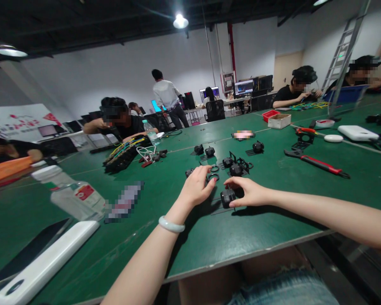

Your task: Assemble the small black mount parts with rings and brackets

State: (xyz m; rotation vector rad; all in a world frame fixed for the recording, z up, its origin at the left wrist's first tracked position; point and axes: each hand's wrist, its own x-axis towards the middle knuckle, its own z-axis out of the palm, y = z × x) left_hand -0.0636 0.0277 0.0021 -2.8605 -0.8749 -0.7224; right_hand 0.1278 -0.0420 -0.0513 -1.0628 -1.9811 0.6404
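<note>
My right hand has its thumb and fingers around a black blocky part with a thin flat base, low over the green table. My left hand, a pale bangle on its wrist, is beside it with thumb and index finger apart. Between and just beyond those fingertips lie a black ring and a second ring; I cannot tell whether the thumb touches the nearer one. Another black part is partly hidden behind my left hand. Farther on stand several similar parts, among them one black part with a bracket.
Red-handled pliers lie on the right, near a white box. At left are a large clear bottle, a white power bank and a dark wire bundle. Several people work around the green table.
</note>
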